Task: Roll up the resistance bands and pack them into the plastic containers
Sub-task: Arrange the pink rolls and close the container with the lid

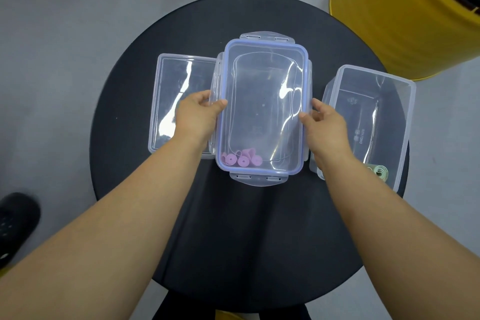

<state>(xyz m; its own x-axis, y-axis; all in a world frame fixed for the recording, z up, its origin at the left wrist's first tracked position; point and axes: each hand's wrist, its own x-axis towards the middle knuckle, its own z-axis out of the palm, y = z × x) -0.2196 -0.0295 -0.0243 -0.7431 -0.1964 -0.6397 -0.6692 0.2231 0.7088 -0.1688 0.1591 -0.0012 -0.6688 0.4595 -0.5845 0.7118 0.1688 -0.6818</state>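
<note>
1. Gripping the clear rectangular plastic lid with a blue-violet rim [262, 91] by its long sides in the head view, both hands were closed on it. The left hand [197, 114] curled round the left edge with its thumb on top, and the right hand [324, 122] pinched the right edge.
2. The lid lay over the middle clear plastic container [285, 163] on the round black table [246, 228]. The purple rolled resistance bands [241, 160] sat inside at its near end.
3. Just to the right stood an open clear plastic container [405, 122] holding a green rolled resistance band [378, 171] in its near corner.
4. A third open clear plastic container [168, 101] stood on the left, its right side overlapped by the lid.
5. A yellow round drum [405, 21] stood beyond the table.
</note>
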